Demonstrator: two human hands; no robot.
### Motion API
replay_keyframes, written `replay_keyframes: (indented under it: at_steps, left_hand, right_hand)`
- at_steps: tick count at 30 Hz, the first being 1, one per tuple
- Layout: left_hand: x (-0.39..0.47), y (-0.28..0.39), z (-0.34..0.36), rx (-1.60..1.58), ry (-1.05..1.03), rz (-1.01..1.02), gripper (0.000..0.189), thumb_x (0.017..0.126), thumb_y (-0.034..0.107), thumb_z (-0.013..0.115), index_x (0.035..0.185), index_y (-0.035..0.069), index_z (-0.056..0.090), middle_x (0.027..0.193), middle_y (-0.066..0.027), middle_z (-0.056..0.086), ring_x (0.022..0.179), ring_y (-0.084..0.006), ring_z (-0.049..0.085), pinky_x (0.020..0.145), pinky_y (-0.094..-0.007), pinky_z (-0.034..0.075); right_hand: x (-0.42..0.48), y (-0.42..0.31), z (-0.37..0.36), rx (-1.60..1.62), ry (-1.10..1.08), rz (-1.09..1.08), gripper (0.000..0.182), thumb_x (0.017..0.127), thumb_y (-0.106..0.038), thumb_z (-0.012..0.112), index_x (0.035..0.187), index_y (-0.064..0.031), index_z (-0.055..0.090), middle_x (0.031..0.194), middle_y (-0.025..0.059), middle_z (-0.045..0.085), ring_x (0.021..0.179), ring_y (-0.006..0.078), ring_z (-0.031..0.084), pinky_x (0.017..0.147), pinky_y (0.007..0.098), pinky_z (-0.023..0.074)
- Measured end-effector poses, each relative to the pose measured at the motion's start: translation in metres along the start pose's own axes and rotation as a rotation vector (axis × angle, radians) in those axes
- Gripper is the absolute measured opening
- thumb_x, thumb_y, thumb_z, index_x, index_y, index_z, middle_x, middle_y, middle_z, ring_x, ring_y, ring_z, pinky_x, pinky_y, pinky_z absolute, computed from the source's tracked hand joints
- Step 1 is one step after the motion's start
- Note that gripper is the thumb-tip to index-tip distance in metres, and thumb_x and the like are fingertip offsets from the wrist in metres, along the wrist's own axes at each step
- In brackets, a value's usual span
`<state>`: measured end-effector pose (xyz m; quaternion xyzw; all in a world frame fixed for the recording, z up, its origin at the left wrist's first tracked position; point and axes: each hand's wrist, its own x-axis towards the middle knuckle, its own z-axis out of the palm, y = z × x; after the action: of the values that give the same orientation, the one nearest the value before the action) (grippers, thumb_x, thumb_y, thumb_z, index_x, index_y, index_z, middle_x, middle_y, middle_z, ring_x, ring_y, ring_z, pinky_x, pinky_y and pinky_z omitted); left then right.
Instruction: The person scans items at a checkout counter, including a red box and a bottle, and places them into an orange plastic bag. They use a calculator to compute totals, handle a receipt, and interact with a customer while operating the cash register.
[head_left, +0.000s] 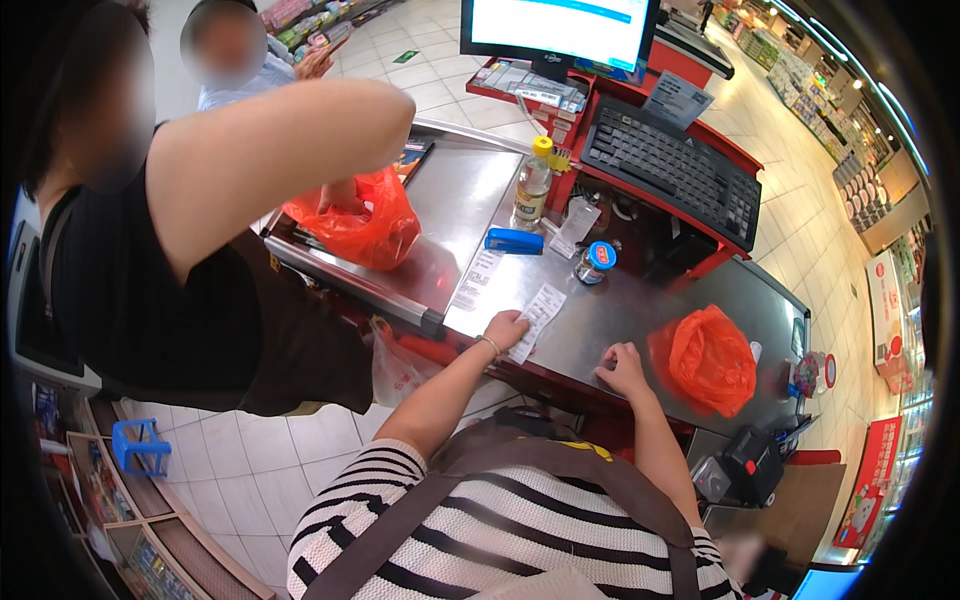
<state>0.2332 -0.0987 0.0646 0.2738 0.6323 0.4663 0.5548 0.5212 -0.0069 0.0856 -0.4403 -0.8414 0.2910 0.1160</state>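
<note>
My left hand (507, 331) grips the lower left edge of a printed paper receipt (541, 315) above the metal checkout counter (577, 315). At the counter's near edge rests my right hand (622, 367), fingers curled and holding nothing that I can see. An orange-red plastic bag (712, 361) stands with its mouth open to the right of it. Beyond the receipt are a blue stapler (514, 241), a clear bottle with a yellow cap (532, 187), a small jar with a blue lid (595, 262) and a crumpled receipt (575, 227). Another paper slip (478, 281) lies left.
A person in black (202, 322) stands at left, one hand in a red plastic bag (375, 225). Another person (255, 75) is behind. A keyboard (671, 165) and a monitor (555, 26) stand at the far side. A blue stool (141, 448) is on the floor.
</note>
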Motion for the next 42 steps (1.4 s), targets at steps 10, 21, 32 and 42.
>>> replay_keyframes:
  at_steps: [10, 21, 32, 42]
  left_hand:
    - [0.022, -0.03, -0.006, 0.198, -0.013, 0.086, 0.027, 0.086, 0.014, 0.052, 0.102, -0.006, 0.059, 0.083, -0.0143, 0.066, 0.063, -0.0217, 0.066, 0.059, -0.0325, 0.054]
    - [0.004, -0.006, -0.004, 0.083, -0.03, 0.008, 0.028, 0.084, 0.013, 0.049, 0.099, -0.009, 0.058, 0.083, -0.0185, 0.066, 0.061, -0.0272, 0.067, 0.06, -0.0347, 0.055]
    - [-0.019, 0.022, 0.003, 0.177, -0.017, 0.028, 0.026, 0.084, 0.012, 0.048, 0.098, -0.008, 0.057, 0.08, -0.0186, 0.066, 0.061, -0.025, 0.067, 0.062, -0.0338, 0.055]
    - [-0.01, 0.014, -0.001, 0.255, 0.05, 0.059, 0.03, 0.083, 0.019, 0.052, 0.099, -0.004, 0.063, 0.081, -0.0147, 0.068, 0.068, -0.022, 0.067, 0.066, -0.0324, 0.053]
  right_hand:
    - [0.0, -0.003, -0.004, -0.046, -0.028, 0.042, 0.031, 0.061, -0.024, 0.075, 0.08, -0.0097, 0.055, 0.093, 0.0135, 0.05, 0.092, 0.0334, 0.051, 0.08, 0.0404, 0.0457]
    - [0.015, 0.007, -0.005, -0.044, -0.158, 0.103, 0.032, 0.061, -0.027, 0.078, 0.076, -0.0101, 0.055, 0.092, 0.0125, 0.052, 0.09, 0.0314, 0.053, 0.078, 0.0385, 0.0468]
    - [0.016, 0.019, 0.001, -0.053, -0.132, 0.082, 0.034, 0.059, -0.027, 0.08, 0.075, -0.0093, 0.055, 0.086, 0.0117, 0.052, 0.081, 0.0278, 0.054, 0.074, 0.0355, 0.0478]
    - [0.017, 0.011, -0.002, -0.033, -0.131, 0.095, 0.035, 0.058, -0.026, 0.08, 0.073, -0.0081, 0.053, 0.085, 0.0117, 0.051, 0.081, 0.0283, 0.053, 0.073, 0.0351, 0.0475]
